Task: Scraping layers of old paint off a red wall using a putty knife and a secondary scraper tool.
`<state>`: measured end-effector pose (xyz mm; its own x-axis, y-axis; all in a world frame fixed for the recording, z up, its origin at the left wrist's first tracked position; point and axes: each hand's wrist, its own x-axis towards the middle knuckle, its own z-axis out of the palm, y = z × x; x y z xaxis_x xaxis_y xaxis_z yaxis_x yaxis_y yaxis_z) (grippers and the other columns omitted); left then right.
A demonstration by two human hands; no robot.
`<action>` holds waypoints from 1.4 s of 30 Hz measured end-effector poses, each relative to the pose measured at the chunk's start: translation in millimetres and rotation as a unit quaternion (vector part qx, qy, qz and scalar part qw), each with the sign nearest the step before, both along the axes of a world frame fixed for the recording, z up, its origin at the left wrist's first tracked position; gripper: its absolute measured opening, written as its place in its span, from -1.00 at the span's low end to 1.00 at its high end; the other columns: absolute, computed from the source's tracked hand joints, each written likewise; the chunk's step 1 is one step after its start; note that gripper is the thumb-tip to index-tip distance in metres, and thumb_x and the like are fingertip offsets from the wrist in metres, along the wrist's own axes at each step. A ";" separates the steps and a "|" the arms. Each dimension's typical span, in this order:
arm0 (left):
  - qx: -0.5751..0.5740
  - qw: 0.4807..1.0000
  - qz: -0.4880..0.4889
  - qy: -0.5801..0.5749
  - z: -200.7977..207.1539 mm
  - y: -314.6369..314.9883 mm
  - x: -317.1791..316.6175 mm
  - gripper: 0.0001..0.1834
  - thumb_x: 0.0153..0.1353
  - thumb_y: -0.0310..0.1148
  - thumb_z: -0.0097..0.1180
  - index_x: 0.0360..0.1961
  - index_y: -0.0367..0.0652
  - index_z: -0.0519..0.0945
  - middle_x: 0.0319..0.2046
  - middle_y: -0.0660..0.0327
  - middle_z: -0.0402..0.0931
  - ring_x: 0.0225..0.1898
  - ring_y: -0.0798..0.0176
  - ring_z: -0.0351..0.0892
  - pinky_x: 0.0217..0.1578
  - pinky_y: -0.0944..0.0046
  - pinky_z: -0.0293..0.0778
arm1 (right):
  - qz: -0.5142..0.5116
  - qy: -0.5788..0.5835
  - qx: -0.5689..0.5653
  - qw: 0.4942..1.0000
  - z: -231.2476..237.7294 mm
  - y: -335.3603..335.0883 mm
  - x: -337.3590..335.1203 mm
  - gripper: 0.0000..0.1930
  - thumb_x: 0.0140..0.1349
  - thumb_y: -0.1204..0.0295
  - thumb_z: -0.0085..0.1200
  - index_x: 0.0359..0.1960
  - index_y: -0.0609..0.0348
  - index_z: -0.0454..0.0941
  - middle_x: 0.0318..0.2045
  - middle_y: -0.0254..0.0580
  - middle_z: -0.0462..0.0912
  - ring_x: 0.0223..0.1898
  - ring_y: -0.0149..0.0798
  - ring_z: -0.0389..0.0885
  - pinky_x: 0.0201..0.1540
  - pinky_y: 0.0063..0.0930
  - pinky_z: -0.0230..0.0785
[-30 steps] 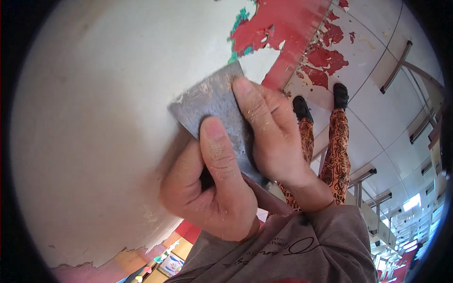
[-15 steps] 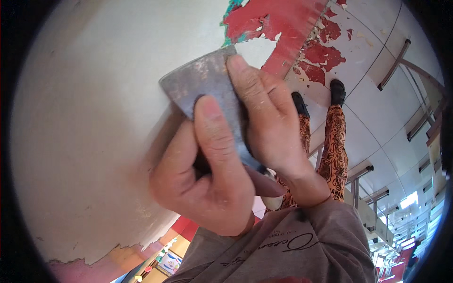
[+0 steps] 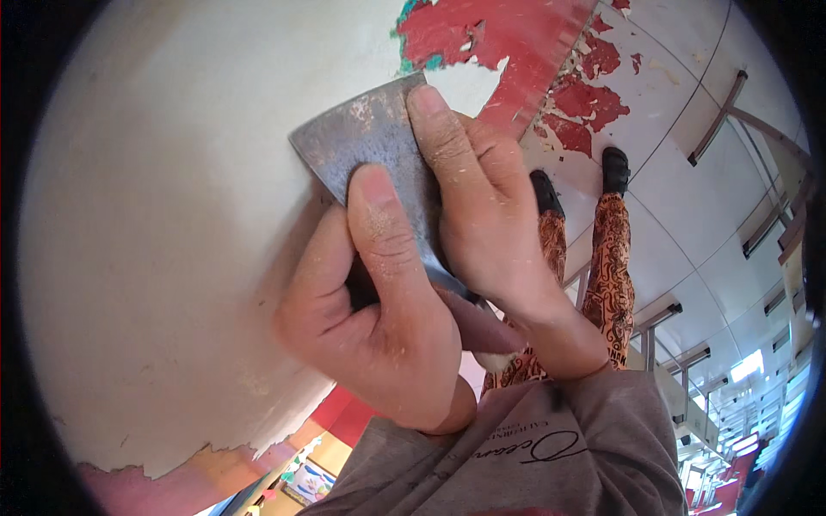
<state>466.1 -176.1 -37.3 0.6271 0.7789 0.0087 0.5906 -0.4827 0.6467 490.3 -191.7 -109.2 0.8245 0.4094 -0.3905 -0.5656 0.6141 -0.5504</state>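
Note:
A scraper [image 3: 372,125] with a wide, worn grey metal blade is held up close to the pale wall [image 3: 163,224]. My left hand [image 3: 374,310] is closed on the blade's lower left part, its thumb pressed flat on the metal and its fingers bent behind. On the right edge of the blade, my right hand [image 3: 490,198] grips with the thumb near the upper corner. The brown handle points down and right under my hands. Pale dust clings to both thumbs. Whether the blade's far edge touches the wall, I cannot tell.
Torn red paint [image 3: 456,34] with a green rim remains on the upper wall. Red flakes [image 3: 594,107] and pale crumbs litter the tiled floor [image 3: 688,215] beside my black shoes [image 3: 614,170]. Metal-legged furniture [image 3: 731,112] stands at the right. A ragged pinkish paint edge [image 3: 163,482] runs along the lower left.
Both hands and the scraper have shifted slightly upward. My grip on the blade looks the same.

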 end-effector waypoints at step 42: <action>0.021 0.997 -0.060 -0.047 -11.6 11.0 -10.9 -0.60 0.40 -0.35 0.04 -0.60 -0.34 0.42 -0.66 0.43 0.30 -0.53 0.57 0.17 -0.54 0.43 0.07 | 0.003 0.003 -0.013 1.000 -10.0 4.7 -10.2 -0.54 0.52 0.21 -0.19 -0.48 0.32 0.46 -0.62 -0.50 0.35 -0.49 -0.61 0.23 -0.52 -0.57 0.17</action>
<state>455.1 -165.1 -48.9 0.7109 0.6957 0.1029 0.4648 -0.5746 0.6737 480.2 -187.0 -119.2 0.8203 0.4035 -0.4052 -0.5717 0.5968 -0.5630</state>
